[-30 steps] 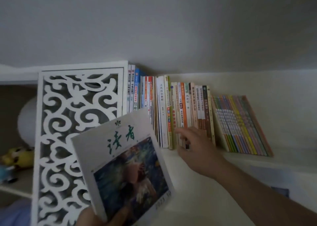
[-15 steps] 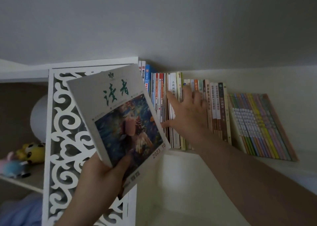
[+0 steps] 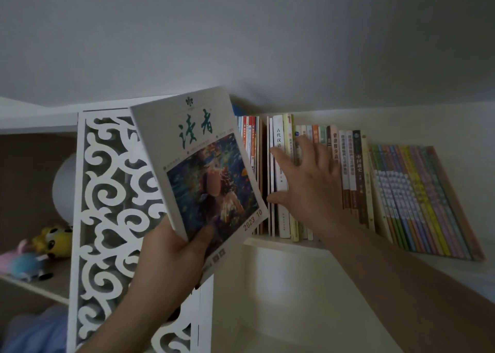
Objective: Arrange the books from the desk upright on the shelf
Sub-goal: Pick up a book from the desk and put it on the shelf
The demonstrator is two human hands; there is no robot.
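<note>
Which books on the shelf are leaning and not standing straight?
The thin pastel books at the right end of the row lean to the left. The books under the right hand stand straight.

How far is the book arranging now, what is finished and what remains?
Done: a row of books already stands on the shelf. In hand: the left hand holds a magazine, while the right hand presses the row aside at a gap. Left: sliding the magazine in upright. The desk is not visible.
</note>
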